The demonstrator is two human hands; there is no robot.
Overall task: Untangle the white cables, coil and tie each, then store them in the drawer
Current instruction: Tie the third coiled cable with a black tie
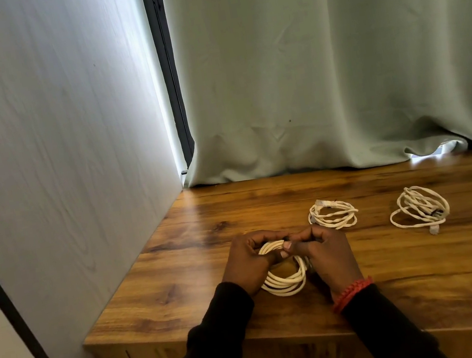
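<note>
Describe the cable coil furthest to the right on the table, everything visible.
The rightmost coil is a white, round-sheathed cable, plastic by its look, wound into a loose, uneven bundle of several loops. A small dark tie seems to sit at its right side. One end trails toward the front and ends in a pale plug. It lies flat on the wooden table, apart from the middle coil; no hand touches it.

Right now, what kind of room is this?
Probably a room at home: a wooden cabinet stands against a window hung with a green curtain, beside a pale wall.
</note>
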